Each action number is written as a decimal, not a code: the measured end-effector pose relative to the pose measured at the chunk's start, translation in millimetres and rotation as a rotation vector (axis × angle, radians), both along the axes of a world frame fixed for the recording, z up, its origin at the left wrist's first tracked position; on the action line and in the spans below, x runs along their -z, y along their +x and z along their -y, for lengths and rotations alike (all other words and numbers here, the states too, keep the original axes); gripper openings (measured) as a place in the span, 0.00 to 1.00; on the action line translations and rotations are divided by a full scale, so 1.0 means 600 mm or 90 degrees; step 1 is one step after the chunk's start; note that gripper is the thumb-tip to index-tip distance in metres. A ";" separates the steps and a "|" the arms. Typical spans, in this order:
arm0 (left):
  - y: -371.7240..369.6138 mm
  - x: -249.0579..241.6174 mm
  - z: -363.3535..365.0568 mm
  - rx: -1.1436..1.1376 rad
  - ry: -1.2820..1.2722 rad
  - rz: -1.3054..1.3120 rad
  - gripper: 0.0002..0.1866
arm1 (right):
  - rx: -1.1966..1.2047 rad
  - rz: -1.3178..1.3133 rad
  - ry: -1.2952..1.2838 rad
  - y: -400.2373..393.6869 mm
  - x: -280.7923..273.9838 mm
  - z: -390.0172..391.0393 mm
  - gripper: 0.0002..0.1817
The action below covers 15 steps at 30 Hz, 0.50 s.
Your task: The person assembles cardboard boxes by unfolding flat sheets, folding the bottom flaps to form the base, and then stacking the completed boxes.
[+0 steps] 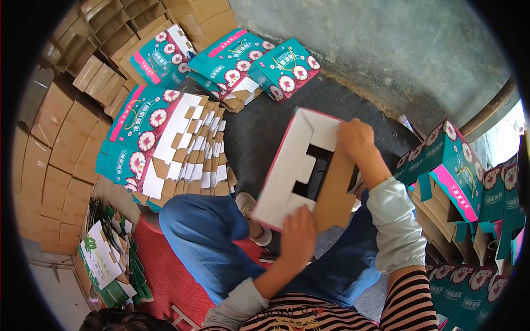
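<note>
Carton blank point(298, 165), white inner face up, sits above the person's knees point(210, 231), held between both hands. Left hand point(298, 234) is clamped on its near edge; right hand point(356, 138) grips its far corner. Fanned stack of flat cartons point(171, 143) lies left of the blank.

A single head-worn camera looks steeply down and forward through a fisheye lens, close above the person's lap, with the left hand point(298, 234) and right hand point(355, 138) near frame centre. The floor point(259, 132) spreads beyond the grip, and dark vignetting rings the edges.
</note>
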<state>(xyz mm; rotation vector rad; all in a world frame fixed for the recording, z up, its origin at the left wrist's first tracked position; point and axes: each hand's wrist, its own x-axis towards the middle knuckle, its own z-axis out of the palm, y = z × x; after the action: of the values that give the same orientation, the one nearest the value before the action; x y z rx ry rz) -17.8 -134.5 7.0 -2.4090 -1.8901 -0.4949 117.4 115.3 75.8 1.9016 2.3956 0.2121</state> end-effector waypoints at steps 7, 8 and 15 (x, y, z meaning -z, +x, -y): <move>-0.132 -0.016 -0.058 0.084 -0.015 0.193 0.24 | 0.029 -0.082 -0.243 0.111 -0.030 0.041 0.27; -0.126 -0.016 -0.058 0.063 -0.017 0.212 0.24 | 0.031 -0.115 -0.287 0.120 -0.030 0.039 0.29; -0.072 -0.018 -0.058 -0.181 -0.099 0.406 0.26 | 0.052 -0.207 -0.274 0.140 -0.019 0.015 0.26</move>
<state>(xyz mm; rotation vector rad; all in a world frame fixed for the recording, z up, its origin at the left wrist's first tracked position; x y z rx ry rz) -60.7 -99.7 17.5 -2.1640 -2.5391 -1.2472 201.6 106.5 87.0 1.9284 2.2825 -0.6117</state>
